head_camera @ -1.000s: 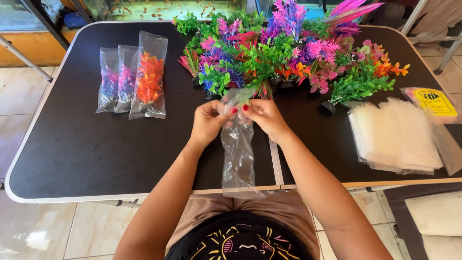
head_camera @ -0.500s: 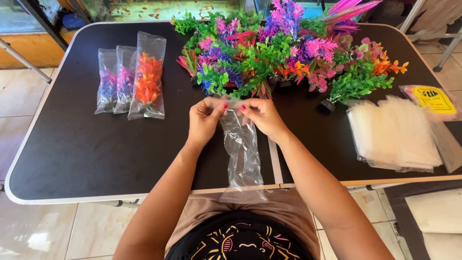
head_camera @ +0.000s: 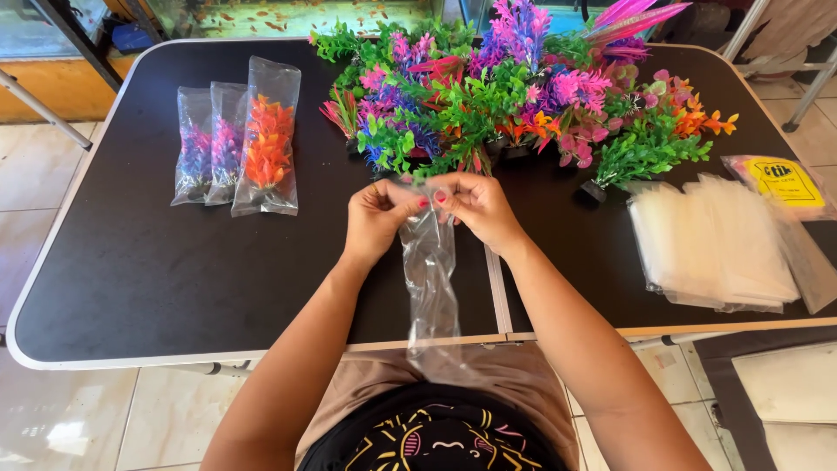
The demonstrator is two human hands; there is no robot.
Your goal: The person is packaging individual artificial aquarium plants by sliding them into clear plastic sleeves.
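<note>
Head view: a clear plastic bag (head_camera: 432,279) is pinched at its mouth by the left hand (head_camera: 375,218) and right hand (head_camera: 478,208), both closed on the film; the bag hangs over the black table (head_camera: 131,279) edge toward the lap. Plastic plants (head_camera: 506,96) are heaped just beyond; three filled bags (head_camera: 240,139) lie left, an empty bag stack (head_camera: 711,249) right. Risk judged: the thin film could slip or tear if the mouth is pulled unevenly
</note>
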